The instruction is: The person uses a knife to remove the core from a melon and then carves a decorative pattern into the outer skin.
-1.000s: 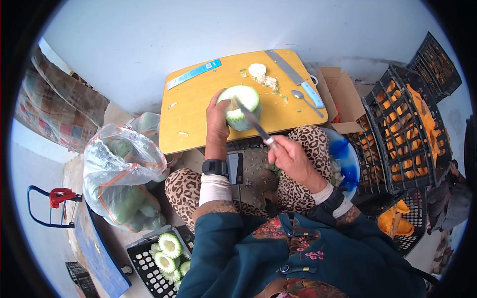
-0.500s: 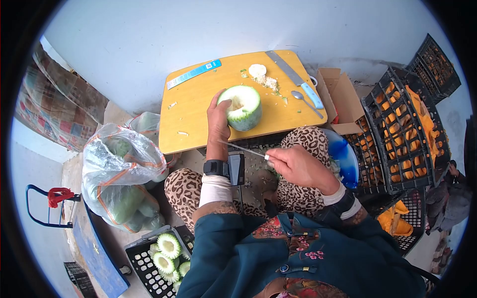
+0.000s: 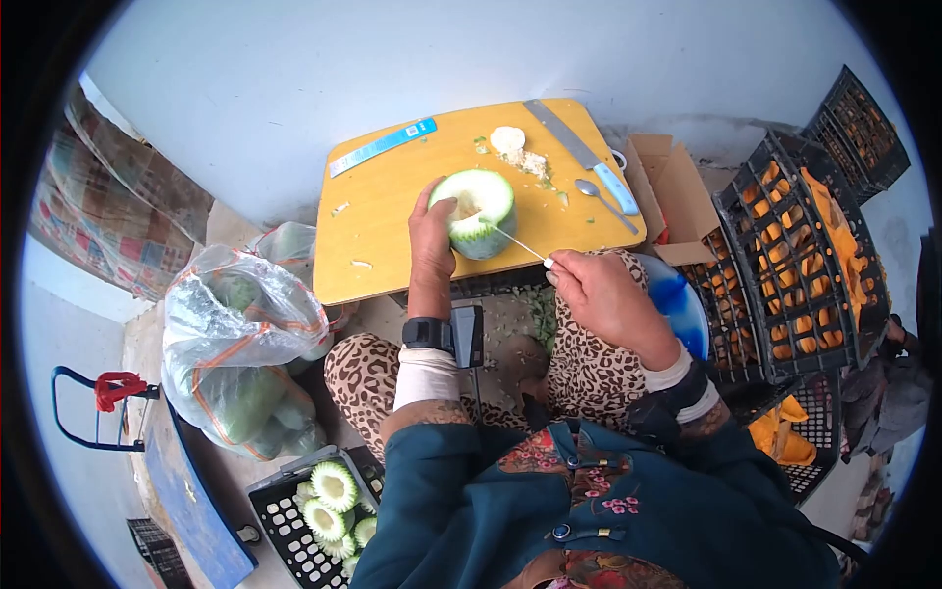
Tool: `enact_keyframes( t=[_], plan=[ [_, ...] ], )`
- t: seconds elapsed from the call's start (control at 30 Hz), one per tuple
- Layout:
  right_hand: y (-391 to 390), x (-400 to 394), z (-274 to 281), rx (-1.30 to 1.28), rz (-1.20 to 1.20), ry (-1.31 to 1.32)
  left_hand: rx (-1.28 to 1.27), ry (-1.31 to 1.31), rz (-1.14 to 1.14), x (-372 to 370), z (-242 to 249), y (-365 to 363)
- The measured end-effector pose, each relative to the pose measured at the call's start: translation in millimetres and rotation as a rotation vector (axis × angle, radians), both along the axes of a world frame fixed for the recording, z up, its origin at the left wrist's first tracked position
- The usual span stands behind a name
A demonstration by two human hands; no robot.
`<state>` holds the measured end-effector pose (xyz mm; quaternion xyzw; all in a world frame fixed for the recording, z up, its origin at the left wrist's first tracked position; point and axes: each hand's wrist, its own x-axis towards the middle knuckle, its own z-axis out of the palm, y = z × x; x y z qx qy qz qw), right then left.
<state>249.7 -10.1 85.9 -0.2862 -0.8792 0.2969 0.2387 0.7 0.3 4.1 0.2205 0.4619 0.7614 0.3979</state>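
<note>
A hollowed winter melon piece (image 3: 488,240) with a pale inside and green rind sits near the front edge of the yellow table (image 3: 383,226). My left hand (image 3: 430,236) grips its left side, the thumb over the rim. In my right hand (image 3: 606,294) is a thin-bladed carving knife (image 3: 525,245), held by its whitish handle. The blade points up and left, its tip at the front right of the melon's rim, where the edge is cut in small notches. Most of the handle is hidden in my fist.
A large knife (image 3: 564,134), a spoon (image 3: 606,204), a blue-and-white strip (image 3: 383,147) and pulp scraps (image 3: 530,162) lie on the table. Bagged melons (image 3: 250,393) stand left; a black crate (image 3: 285,520) holds zigzag-cut pieces. A cardboard box (image 3: 677,191) and crates (image 3: 785,265) stand right.
My right hand has moved slightly right and up. The carving knife's tip has gone from below my left wrist area to the melon's rim. My left hand and the melon stay put.
</note>
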Motion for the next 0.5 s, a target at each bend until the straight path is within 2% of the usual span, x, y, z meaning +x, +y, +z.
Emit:
enact_keyframes(
  t=[0.1, 0.2, 0.3, 0.5],
  plan=[
    [6, 16, 21, -0.049, 0.301, -0.162, -0.010, 0.022, -0.016, 0, 0, 0],
    [0, 23, 32, -0.130, 0.265, -0.084, -0.011, 0.029, -0.002, 0, 1, 0],
    [1, 15, 20, -0.164, 0.075, 0.077, -0.009, 0.022, 0.012, 0, 1, -1],
    [6, 10, 15, -0.036, -0.024, -0.087, -0.010, 0.025, 0.049, 7, 4, -4]
  ],
)
